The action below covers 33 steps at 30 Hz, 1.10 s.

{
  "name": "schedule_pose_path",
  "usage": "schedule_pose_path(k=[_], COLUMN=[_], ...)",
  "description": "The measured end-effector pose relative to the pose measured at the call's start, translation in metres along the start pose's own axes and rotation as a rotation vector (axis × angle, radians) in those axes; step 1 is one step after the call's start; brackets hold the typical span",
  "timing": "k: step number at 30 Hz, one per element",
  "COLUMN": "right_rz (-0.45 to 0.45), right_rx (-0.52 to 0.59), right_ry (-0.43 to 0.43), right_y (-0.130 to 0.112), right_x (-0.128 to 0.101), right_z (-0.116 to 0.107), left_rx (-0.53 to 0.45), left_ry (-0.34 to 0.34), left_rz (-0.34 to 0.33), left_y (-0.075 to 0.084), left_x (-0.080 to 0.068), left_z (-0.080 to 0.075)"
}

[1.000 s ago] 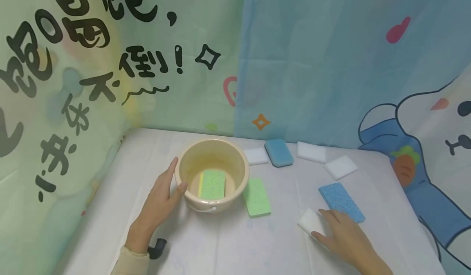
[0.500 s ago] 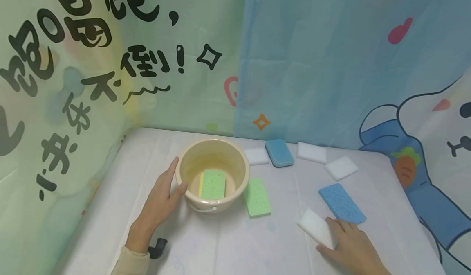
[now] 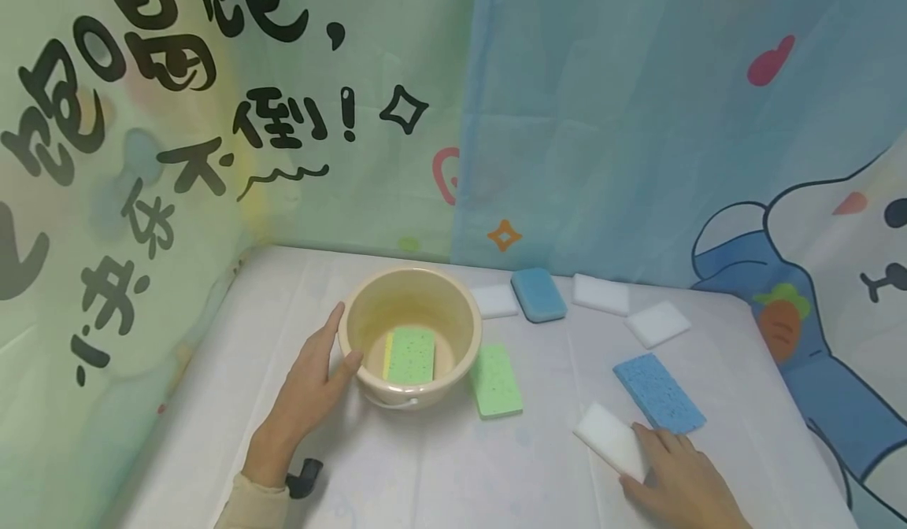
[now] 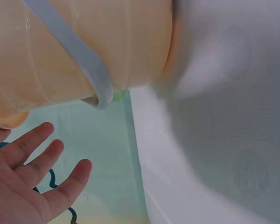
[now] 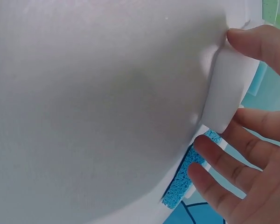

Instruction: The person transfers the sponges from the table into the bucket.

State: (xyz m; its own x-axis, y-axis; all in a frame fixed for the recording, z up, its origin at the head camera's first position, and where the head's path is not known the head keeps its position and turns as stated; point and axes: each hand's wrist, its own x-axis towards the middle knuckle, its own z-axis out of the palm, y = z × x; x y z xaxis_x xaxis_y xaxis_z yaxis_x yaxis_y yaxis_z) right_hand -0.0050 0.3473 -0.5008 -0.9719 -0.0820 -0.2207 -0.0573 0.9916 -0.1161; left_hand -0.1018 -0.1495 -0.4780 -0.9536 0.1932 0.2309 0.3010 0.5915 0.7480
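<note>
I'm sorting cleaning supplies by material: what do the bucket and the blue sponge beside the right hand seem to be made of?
The bucket: probably plastic, smooth and glossy, with highlights on its molded wall. The blue sponge: likely cellulose or similar foam, matte, with open pores.

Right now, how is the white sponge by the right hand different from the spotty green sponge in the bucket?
The white sponge lies on the table; the green sponge is inside the bucket. The white sponge looks plain; the green sponge has dark specks. Both look like rectangular blocks.
</note>
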Motion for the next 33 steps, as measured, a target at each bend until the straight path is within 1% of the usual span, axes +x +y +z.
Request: schedule_pose_path(k=[4,8,13,16,21,25,28,31,33], right_rz=[0.008,0.025,0.028,-0.019,-0.146,-0.214,-0.246,-0.319,-0.393], right_rx=[0.027,0.079,0.134,0.149,0.162,0.173,0.188,0.212,0.228], right_ry=[-0.003,-0.008,0.006,0.072,0.217,0.271,0.281,0.329,0.387], right_y=[-0.001,-0.003,-0.009,-0.014,-0.025,-0.036,-0.045,-0.052,-0.057], right_x=[-0.001,-0.001,0.002,0.004,0.012,0.02,0.026,0.033,0.038], right_z=[-0.001,-0.004,-0.013,-0.019,-0.032,-0.046,-0.057,-0.068,-0.075], left_rx=[0.002,0.009,0.012,0.014,0.016,0.013,0.012,0.01,0.01], left_ry=[0.0,0.001,0.001,0.002,0.001,-0.001,-0.003,-0.003,-0.003], left_rz=[-0.001,-0.001,-0.002,-0.005,-0.016,-0.017,-0.012,-0.008,-0.007], left_y=[0.001,0.001,0.003,0.004,0.004,0.003,0.002,0.002,0.002], left_x=[0.0,0.001,0.001,0.001,0.0,0.0,0.001,0.001,0.001], left_z=[0.0,0.0,-0.001,-0.001,-0.001,-0.001,-0.001,-0.001,-0.001])
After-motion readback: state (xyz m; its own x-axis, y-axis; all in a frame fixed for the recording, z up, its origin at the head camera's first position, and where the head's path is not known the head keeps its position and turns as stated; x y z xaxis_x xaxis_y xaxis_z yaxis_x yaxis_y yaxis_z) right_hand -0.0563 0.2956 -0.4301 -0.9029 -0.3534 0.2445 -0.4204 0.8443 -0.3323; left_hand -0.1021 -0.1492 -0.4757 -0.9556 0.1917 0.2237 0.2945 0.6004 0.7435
